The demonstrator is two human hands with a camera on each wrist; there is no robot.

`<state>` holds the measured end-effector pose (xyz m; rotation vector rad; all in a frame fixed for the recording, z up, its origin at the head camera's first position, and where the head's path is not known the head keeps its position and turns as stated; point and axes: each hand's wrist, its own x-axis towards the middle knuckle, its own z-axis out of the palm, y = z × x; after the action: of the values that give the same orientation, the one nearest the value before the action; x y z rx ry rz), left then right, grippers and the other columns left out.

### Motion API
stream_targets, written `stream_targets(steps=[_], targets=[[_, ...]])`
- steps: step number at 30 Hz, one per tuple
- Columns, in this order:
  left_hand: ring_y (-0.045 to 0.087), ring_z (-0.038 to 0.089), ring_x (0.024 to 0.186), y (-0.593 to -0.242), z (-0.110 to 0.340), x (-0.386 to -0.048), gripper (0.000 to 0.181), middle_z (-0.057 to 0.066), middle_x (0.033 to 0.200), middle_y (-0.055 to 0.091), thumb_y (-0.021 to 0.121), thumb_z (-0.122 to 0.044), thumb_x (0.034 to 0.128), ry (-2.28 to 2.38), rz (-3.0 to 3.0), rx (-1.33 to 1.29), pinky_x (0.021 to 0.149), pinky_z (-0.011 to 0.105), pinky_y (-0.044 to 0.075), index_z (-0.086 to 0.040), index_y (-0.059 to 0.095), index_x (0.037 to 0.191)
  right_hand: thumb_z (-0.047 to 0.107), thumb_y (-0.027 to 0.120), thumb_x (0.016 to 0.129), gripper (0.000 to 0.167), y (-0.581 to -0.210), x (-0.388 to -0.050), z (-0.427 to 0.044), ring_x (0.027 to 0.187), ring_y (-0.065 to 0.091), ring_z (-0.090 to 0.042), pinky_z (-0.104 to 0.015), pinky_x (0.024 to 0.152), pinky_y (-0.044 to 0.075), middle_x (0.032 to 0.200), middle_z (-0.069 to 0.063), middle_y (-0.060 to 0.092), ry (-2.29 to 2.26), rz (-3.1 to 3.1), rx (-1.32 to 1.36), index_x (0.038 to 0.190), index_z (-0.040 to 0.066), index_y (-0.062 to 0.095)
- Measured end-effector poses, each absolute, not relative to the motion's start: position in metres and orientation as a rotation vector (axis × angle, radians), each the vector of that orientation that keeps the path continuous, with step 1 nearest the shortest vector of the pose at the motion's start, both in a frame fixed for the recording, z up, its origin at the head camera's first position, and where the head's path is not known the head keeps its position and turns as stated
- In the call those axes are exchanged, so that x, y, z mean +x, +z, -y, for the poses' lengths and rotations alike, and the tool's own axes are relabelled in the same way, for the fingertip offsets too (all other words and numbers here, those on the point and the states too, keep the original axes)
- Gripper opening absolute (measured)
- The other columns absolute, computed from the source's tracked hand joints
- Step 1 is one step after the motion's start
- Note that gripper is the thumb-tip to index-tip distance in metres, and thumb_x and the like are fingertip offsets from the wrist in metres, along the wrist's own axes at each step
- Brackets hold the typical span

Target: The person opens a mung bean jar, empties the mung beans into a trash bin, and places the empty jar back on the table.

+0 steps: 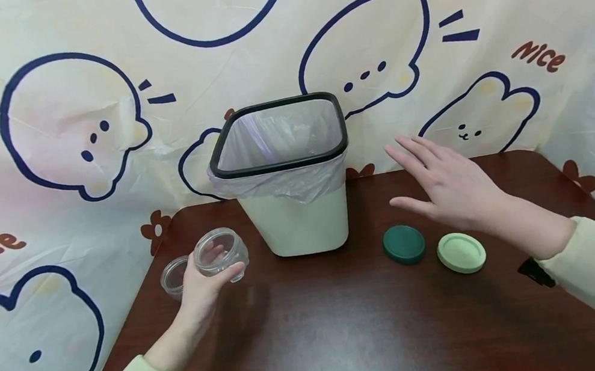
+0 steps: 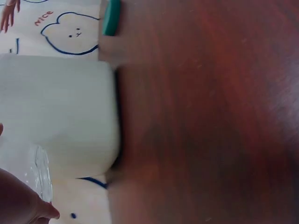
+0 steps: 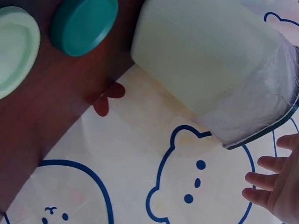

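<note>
My left hand [image 1: 202, 284] grips a clear jar [image 1: 221, 251] without a lid, held above the table's left side; the thumb lies along its near side. In the left wrist view the clear jar [image 2: 32, 165] shows only in part at the lower left. A second clear jar [image 1: 175, 277] stands behind that hand, partly hidden by it. My right hand [image 1: 447, 185] is in the air with fingers extended and holds nothing. Below it on the table lie a dark green lid [image 1: 404, 244] and a light green lid [image 1: 461, 253].
A pale trash bin [image 1: 301, 221] with a black rim and a whitish bag liner stands at the table's back, between the hands. The brown table [image 1: 323, 328] meets a cartoon-printed cloth [image 1: 242, 70] behind it and on both sides.
</note>
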<state>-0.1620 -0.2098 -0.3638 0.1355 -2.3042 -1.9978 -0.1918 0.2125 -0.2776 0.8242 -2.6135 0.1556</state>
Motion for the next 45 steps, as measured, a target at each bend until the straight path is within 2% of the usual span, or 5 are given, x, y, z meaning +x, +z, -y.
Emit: stream_targets(steps=[6, 12, 18, 27, 45], targets=[[0.039, 0.029, 0.133, -0.381, 0.202, -0.162, 0.078, 0.023, 0.141, 0.042, 0.073, 0.007, 0.0785, -1.991, 2.291, 0.158, 0.084, 0.012, 0.042, 0.004, 0.028, 0.142, 0.048, 0.066, 0.089, 0.081, -0.289, -0.187, -0.221, 0.137, 0.031, -0.04, -0.056, 0.105, 0.033, 0.152, -0.019, 0.032, 0.173, 2.645, 0.785, 0.151, 0.009, 0.032], [0.04, 0.029, 0.129, -0.393, 0.202, -0.16, 0.081, 0.024, 0.14, 0.042, 0.075, 0.005, 0.0771, -1.977, 2.321, 0.23, 0.079, 0.011, 0.042, 0.003, 0.027, 0.143, 0.048, 0.065, 0.089, 0.081, -0.299, -0.183, -0.229, 0.137, 0.029, -0.041, -0.057, 0.104, 0.033, 0.152, -0.02, 0.032, 0.163, 2.702, 0.739, 0.152, 0.009, 0.032], [0.039, 0.031, 0.13, -0.401, 0.205, -0.161, 0.082, 0.027, 0.141, 0.039, 0.074, 0.007, 0.0765, -2.023, 2.298, 0.286, 0.08, 0.012, 0.041, 0.005, 0.026, 0.143, 0.05, 0.063, 0.09, 0.081, -0.307, -0.178, -0.234, 0.136, 0.03, -0.044, -0.06, 0.103, 0.032, 0.152, -0.022, 0.031, 0.177, 2.773, 0.701, 0.151, 0.008, 0.032], [0.04, 0.031, 0.127, -0.414, 0.211, -0.163, 0.083, 0.025, 0.14, 0.041, 0.076, 0.007, 0.0744, -1.974, 2.364, 0.297, 0.081, 0.012, 0.038, 0.004, 0.028, 0.143, 0.05, 0.064, 0.09, 0.079, -0.322, -0.173, -0.24, 0.137, 0.029, -0.039, -0.057, 0.104, 0.033, 0.153, -0.02, 0.03, 0.187, 2.798, 0.678, 0.15, 0.007, 0.034], [0.037, 0.035, 0.13, -0.426, 0.212, -0.161, 0.088, 0.028, 0.141, 0.038, 0.078, 0.008, 0.0709, -1.945, 2.441, 0.317, 0.086, 0.016, 0.036, 0.005, 0.027, 0.143, 0.052, 0.064, 0.088, 0.081, -0.332, -0.167, -0.255, 0.137, 0.028, -0.042, -0.057, 0.104, 0.033, 0.151, -0.023, 0.032, 0.16, 2.825, 0.609, 0.149, 0.006, 0.037]])
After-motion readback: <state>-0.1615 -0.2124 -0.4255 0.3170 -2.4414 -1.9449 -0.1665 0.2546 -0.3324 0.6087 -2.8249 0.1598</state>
